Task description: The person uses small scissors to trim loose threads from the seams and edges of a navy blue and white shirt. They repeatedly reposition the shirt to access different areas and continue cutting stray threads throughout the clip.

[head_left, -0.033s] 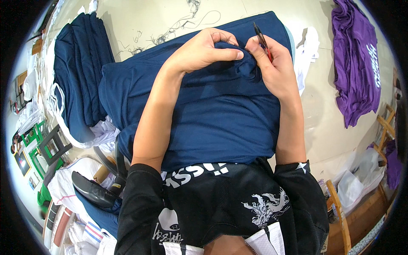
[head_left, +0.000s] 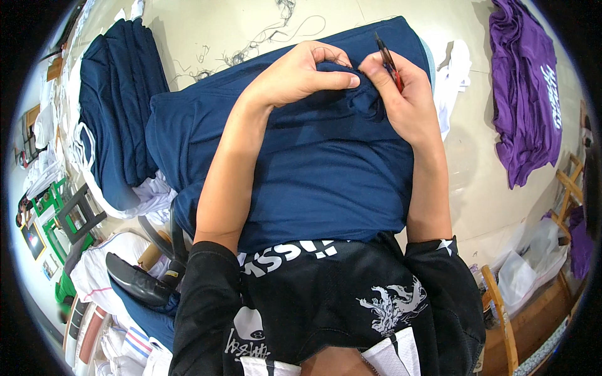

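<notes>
A navy blue cloth garment (head_left: 301, 182) lies spread over the table and down to my lap. At its upper part, my left hand (head_left: 301, 75) pinches a gathered fold between thumb and fingers. Just to the right, my right hand (head_left: 404, 88) is closed around slim black and red thread snips (head_left: 389, 61), their dark tip pointing up and away from me. Its thumb and forefinger come together beside the bunched cloth. Whether they also pinch a thread or an edge of the fabric is too small to tell.
A stack of folded navy garments (head_left: 122, 100) sits at the left. Loose dark threads (head_left: 251, 47) litter the pale table. A white cloth (head_left: 453, 81) and folded purple garments (head_left: 523, 94) lie to the right. Lower right are a clear plastic bag (head_left: 533, 269) and wooden frame (head_left: 500, 319).
My right thumb and forefinger have shifted very slightly left at the cloth. My left hand and the garment look the same.
</notes>
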The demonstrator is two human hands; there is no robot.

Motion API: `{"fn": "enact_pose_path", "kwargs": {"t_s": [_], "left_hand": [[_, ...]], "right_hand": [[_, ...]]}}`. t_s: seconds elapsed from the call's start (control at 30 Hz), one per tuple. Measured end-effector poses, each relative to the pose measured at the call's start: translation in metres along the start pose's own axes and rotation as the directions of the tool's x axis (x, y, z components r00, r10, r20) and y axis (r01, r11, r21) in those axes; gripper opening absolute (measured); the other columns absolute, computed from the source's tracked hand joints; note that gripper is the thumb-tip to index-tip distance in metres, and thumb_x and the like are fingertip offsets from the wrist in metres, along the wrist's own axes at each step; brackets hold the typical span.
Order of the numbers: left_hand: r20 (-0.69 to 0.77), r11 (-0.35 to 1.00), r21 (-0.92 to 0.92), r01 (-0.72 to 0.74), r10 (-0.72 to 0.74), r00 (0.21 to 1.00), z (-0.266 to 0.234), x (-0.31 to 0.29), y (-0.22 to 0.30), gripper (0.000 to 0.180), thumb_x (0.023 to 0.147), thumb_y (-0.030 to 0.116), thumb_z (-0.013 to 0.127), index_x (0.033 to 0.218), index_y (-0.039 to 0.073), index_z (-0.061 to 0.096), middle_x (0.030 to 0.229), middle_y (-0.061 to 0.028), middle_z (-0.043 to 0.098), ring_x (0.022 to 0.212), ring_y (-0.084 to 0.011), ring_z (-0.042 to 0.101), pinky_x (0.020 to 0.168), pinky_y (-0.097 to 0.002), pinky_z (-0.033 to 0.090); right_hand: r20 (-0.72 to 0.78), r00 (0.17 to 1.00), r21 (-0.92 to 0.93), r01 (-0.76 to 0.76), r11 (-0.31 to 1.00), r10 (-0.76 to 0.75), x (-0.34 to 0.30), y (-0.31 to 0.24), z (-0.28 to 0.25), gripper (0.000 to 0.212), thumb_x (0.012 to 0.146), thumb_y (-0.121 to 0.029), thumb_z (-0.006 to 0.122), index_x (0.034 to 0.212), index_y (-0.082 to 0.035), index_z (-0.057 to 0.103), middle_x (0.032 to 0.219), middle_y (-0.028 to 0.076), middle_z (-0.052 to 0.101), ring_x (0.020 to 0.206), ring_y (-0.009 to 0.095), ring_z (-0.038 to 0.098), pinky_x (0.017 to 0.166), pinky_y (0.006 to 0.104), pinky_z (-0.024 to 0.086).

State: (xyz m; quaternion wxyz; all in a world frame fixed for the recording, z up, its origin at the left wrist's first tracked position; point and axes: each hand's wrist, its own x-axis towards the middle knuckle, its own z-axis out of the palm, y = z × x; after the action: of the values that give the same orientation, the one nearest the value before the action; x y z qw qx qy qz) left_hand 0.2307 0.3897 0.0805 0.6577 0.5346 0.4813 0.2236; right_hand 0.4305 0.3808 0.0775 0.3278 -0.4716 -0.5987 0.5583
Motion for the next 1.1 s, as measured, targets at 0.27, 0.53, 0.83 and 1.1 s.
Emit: {"fn": "enact_pose_path", "kwargs": {"t_s": [0.27, 0.53, 0.83, 1.1], "left_hand": [[-0.005, 0.987, 0.113, -0.115, 0.117, 0.993, -0.002, 0.011, -0.007, 0.020, 0.079, 0.015, 0.074, 0.091, 0.001, 0.069, 0.087, -0.0018, 0.067, 0.078, -0.0061, 0.058, 0.074, -0.0219, 0.047], [-0.084, 0.980, 0.178, -0.087, 0.103, 0.991, 0.005, 0.012, -0.008, 0.019, 0.077, 0.013, 0.075, 0.090, -0.001, 0.073, 0.075, -0.0044, 0.068, 0.069, -0.0079, 0.058, 0.067, -0.0245, 0.048], [-0.068, 0.985, 0.154, -0.082, 0.093, 0.993, 0.004, 0.010, -0.002, 0.030, 0.078, 0.020, 0.075, 0.098, -0.002, 0.072, 0.088, -0.0106, 0.070, 0.083, -0.0125, 0.062, 0.082, -0.0273, 0.047], [-0.106, 0.993, 0.115, -0.020, 0.032, 0.994, -0.002, 0.008, -0.002, 0.020, 0.077, 0.021, 0.076, 0.081, 0.003, 0.067, 0.082, -0.0003, 0.065, 0.079, -0.0072, 0.055, 0.078, -0.0224, 0.042]], "right_hand": [[-0.085, 0.996, -0.020, -0.007, 1.000, 0.005, 0.008, 0.007, 0.006, 0.018, 0.091, -0.017, 0.065, 0.088, 0.001, 0.066, 0.069, 0.003, 0.055, 0.060, 0.008, 0.043, 0.054, 0.0261, 0.036], [-0.094, 0.923, -0.371, 0.315, 0.874, -0.373, 0.013, 0.013, 0.008, 0.010, 0.087, -0.006, 0.066, 0.091, 0.003, 0.065, 0.073, 0.006, 0.061, 0.061, 0.010, 0.050, 0.058, 0.0250, 0.040], [-0.117, 0.993, -0.030, 0.001, 1.000, -0.004, 0.017, 0.014, 0.013, 0.021, 0.090, -0.016, 0.062, 0.085, 0.005, 0.064, 0.065, 0.007, 0.057, 0.059, 0.012, 0.052, 0.056, 0.0287, 0.042], [-0.128, 0.992, 0.075, 0.031, 0.997, -0.021, 0.012, 0.010, -0.004, 0.025, 0.093, -0.022, 0.065, 0.088, 0.002, 0.068, 0.064, -0.003, 0.054, 0.060, 0.004, 0.044, 0.052, 0.0236, 0.035]]}}
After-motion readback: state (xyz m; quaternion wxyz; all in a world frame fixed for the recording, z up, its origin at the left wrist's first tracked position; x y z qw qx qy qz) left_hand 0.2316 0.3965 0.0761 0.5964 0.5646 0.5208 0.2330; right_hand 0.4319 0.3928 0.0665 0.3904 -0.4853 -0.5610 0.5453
